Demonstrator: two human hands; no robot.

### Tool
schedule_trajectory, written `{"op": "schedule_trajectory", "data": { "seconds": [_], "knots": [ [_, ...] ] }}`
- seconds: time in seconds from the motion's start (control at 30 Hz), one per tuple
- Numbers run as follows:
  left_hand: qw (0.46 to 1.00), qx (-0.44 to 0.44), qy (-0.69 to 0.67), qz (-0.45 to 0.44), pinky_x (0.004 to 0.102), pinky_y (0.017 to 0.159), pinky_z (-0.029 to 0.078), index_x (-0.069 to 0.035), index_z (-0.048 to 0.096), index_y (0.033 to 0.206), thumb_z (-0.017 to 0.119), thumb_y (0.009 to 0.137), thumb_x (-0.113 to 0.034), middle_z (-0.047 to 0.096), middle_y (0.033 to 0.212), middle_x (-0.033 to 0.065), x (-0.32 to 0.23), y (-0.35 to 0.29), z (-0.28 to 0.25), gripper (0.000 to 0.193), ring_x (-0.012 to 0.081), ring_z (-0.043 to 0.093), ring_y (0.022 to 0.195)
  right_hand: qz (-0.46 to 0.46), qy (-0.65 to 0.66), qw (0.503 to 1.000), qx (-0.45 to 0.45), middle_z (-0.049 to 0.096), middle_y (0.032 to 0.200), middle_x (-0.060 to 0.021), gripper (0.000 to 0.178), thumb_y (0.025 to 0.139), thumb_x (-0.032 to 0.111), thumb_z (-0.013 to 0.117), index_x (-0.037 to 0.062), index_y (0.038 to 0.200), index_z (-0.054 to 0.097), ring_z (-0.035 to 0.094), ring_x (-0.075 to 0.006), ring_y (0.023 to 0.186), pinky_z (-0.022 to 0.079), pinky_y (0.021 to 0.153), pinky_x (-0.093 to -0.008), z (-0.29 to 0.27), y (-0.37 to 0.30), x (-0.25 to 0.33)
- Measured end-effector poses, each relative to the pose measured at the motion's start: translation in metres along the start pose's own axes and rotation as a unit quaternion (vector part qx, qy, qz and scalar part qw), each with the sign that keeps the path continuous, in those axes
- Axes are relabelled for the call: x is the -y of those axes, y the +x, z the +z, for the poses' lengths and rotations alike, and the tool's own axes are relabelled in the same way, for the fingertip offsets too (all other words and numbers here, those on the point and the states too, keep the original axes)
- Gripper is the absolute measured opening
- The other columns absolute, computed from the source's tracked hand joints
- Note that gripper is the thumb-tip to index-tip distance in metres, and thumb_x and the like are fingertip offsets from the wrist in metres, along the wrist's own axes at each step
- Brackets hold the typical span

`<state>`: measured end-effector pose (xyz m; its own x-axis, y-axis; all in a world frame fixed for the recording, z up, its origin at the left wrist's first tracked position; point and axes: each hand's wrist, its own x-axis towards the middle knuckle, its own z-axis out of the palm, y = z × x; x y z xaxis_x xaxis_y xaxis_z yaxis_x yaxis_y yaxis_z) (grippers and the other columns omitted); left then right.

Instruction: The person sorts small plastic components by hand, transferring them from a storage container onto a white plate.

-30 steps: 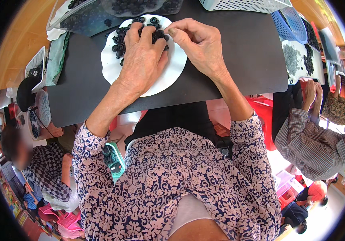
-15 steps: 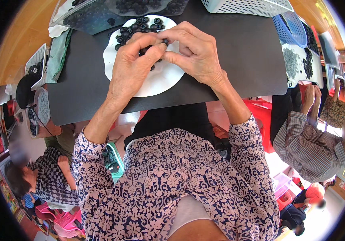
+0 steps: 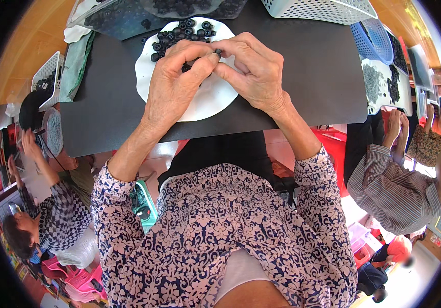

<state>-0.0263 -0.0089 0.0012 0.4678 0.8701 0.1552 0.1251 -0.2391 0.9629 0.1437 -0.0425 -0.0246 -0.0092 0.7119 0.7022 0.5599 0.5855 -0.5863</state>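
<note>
Over a white scalloped plate (image 3: 213,102), my left hand (image 3: 182,77) and my right hand (image 3: 256,72) meet at the fingertips. Pinched between them is a small black round part (image 3: 218,52), largely covered by my fingers. It looks like a little plastic knob or cap, though its exact kind cannot be made out. Several similar black parts (image 3: 179,35) lie heaped on the far side of the plate, just beyond my left hand. One more shows under my left fingers.
Behind the plate stands a clear bin (image 3: 120,25) of black parts, with a white perforated basket (image 3: 323,13) at far right. A green cloth-like piece (image 3: 78,66) lies at the table's left edge. Rightward are a blue basket (image 3: 372,43) and white tray (image 3: 385,100). Co-workers sit on both sides.
My hands stay together on the small part, shifting slightly to the right. The co-worker on the left has raised both arms and turned their head.
</note>
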Motion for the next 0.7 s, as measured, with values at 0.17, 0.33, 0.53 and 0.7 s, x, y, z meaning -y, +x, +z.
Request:
{"op": "schedule_trajectory", "data": {
  "seconds": [0.17, 0.33, 0.53, 0.7],
  "knots": [
    [0.994, 0.020, 0.085, 0.068, 0.0328, 0.093, 0.038, -0.001, 0.067, 0.091, 0.063, 0.087, -0.016, 0.063, 0.091, 0.0057, 0.005, 0.000, -0.006, 0.016, 0.0199, 0.055, 0.095, -0.027, 0.001, 1.000, -0.003, 0.064, 0.085, -0.0028, 0.035, 0.068, 0.001, 0.077, 0.0058, 0.102, 0.070, 0.047, -0.0067, 0.053, 0.040, 0.046, -0.0223, 0.004, 0.000, -0.004],
    [0.984, 0.025, 0.130, 0.120, 0.0342, 0.095, 0.037, 0.000, 0.066, 0.089, 0.062, 0.087, -0.016, 0.063, 0.090, 0.0056, 0.004, 0.002, -0.011, 0.016, 0.0205, 0.054, 0.096, -0.052, -0.007, 0.999, 0.005, 0.065, 0.084, -0.0036, 0.033, 0.068, 0.002, 0.078, 0.0055, 0.100, 0.071, 0.047, -0.0075, 0.052, 0.040, 0.046, -0.0227, 0.003, 0.000, -0.005],
    [0.940, 0.026, 0.274, 0.201, 0.0386, 0.096, 0.038, -0.002, 0.066, 0.093, 0.064, 0.083, -0.012, 0.061, 0.099, 0.0082, 0.001, 0.006, -0.031, 0.015, 0.0270, 0.051, 0.104, -0.010, -0.014, 1.000, -0.014, 0.063, 0.077, -0.0032, 0.023, 0.071, 0.006, 0.079, 0.0037, 0.092, 0.072, 0.045, -0.0075, 0.050, 0.037, 0.045, -0.0224, -0.003, 0.002, 0.000],
    [0.875, 0.065, 0.412, 0.243, 0.0449, 0.099, 0.040, -0.003, 0.066, 0.098, 0.068, 0.077, -0.008, 0.054, 0.116, 0.0145, 0.001, 0.001, -0.020, 0.021, 0.0364, 0.043, 0.118, 0.088, 0.033, 0.996, 0.001, 0.060, 0.072, -0.0032, 0.019, 0.077, 0.010, 0.075, 0.0005, 0.093, 0.069, 0.054, -0.0082, 0.057, 0.043, 0.052, -0.0198, -0.014, 0.005, 0.003]
  ]
}}
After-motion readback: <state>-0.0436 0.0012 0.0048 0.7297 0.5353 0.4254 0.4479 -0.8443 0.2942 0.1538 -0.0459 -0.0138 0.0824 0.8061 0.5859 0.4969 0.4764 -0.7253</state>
